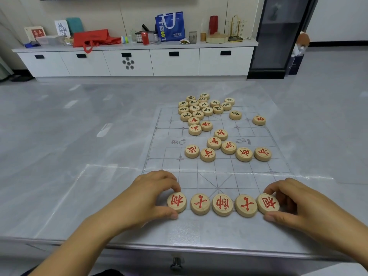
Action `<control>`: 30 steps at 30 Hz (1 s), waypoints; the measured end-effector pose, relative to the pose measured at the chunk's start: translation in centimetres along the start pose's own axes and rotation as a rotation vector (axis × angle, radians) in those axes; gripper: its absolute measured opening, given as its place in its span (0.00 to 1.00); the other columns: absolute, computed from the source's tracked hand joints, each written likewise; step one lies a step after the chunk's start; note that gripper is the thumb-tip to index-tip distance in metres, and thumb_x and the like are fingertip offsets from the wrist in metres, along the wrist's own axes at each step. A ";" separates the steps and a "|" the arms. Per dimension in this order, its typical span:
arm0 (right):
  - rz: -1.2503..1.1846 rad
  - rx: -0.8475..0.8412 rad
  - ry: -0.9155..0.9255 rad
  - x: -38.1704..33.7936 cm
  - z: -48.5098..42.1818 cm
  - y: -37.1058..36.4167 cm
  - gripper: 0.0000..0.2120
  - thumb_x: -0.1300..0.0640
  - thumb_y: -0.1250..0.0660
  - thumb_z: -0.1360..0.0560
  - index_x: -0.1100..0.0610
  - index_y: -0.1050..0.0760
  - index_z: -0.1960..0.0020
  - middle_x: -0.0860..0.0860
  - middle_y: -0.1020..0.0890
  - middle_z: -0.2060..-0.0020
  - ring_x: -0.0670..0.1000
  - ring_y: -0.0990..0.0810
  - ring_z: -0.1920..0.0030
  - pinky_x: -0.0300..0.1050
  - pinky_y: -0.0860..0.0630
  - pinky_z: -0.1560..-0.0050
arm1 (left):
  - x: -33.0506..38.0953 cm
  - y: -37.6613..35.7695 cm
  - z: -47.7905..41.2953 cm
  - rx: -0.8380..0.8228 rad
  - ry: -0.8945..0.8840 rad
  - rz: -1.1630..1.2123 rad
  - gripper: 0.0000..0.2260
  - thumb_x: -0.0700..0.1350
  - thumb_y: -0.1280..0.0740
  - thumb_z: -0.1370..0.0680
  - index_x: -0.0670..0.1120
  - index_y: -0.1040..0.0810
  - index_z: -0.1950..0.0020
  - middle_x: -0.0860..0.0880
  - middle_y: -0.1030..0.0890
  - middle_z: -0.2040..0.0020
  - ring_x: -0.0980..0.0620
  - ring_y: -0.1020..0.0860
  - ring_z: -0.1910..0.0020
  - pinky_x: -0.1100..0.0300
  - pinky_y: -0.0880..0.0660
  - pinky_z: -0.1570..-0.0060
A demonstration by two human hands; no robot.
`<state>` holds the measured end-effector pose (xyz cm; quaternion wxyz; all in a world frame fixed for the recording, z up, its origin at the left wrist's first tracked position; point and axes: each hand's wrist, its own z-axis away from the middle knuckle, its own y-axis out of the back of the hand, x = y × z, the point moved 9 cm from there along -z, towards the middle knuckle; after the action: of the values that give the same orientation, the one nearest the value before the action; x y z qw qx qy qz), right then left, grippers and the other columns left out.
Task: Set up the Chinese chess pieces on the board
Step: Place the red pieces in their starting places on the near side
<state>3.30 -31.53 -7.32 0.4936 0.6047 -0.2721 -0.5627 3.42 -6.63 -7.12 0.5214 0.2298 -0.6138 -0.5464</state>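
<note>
Pinching end pieces (176, 202) (267, 203): left hand (151, 193), right hand (294, 200).

Chinese chess pieces on a clear board (256, 176)
Five red-marked discs (222, 204) line the near edge; loose red pieces (228, 147) scatter mid-board; black-marked pieces (203, 106) cluster at the far edge — all face up.

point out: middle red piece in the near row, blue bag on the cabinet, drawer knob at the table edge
middle red piece (222, 204), head view, centre of its top face
blue bag (170, 26), head view, middle of its front panel
drawer knob (176, 263), head view, its metal stem
</note>
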 end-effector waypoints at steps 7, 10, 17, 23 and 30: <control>-0.149 -0.022 -0.019 0.5 -0.1 0.3 0.27 0.25 0.38 0.45 0.35 0.33 0.50 0.45 0.24 0.57 0.39 0.30 0.49 0.34 0.27 0.55 | -0.4 0.7 -0.4 0.032 0.014 0.076 0.31 0.77 0.42 0.41 0.63 0.31 0.44 0.70 0.32 0.49 0.67 0.31 0.44 0.68 0.33 0.40; -0.247 0.054 -0.055 1.7 -0.6 1.7 0.38 0.16 0.49 0.54 0.35 0.31 0.51 0.45 0.22 0.57 0.43 0.25 0.54 0.34 0.27 0.57 | -0.9 1.4 -1.1 0.091 0.061 0.132 0.20 0.63 0.36 0.29 0.57 0.28 0.41 0.65 0.30 0.47 0.64 0.29 0.45 0.68 0.32 0.42; -0.186 0.248 -0.140 4.3 -3.3 5.3 0.22 0.34 0.40 0.31 0.49 0.25 0.46 0.48 0.23 0.52 0.48 0.25 0.54 0.40 0.32 0.56 | -1.6 2.6 -3.9 0.197 0.111 0.151 0.13 0.52 0.38 0.23 0.53 0.27 0.39 0.55 0.27 0.38 0.58 0.28 0.42 0.64 0.31 0.43; -0.204 0.295 -0.209 5.1 -5.6 5.9 0.14 0.56 0.39 0.23 0.56 0.26 0.39 0.50 0.25 0.47 0.50 0.27 0.52 0.42 0.35 0.51 | -2.4 3.6 -6.4 0.253 0.175 0.093 0.16 0.49 0.40 0.21 0.50 0.30 0.34 0.52 0.30 0.32 0.53 0.32 0.34 0.62 0.35 0.37; -0.161 0.289 -0.134 2.5 -8.1 5.2 0.16 0.55 0.39 0.23 0.53 0.29 0.36 0.50 0.27 0.37 0.47 0.29 0.45 0.41 0.33 0.44 | -2.3 3.5 -8.9 0.242 0.183 0.134 0.18 0.46 0.41 0.20 0.51 0.33 0.30 0.52 0.32 0.29 0.53 0.34 0.32 0.61 0.37 0.35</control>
<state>12.73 -33.27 -4.65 0.3355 0.6505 -0.3331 -0.5945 13.17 -7.41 -6.07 0.5788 0.2981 -0.6392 -0.4093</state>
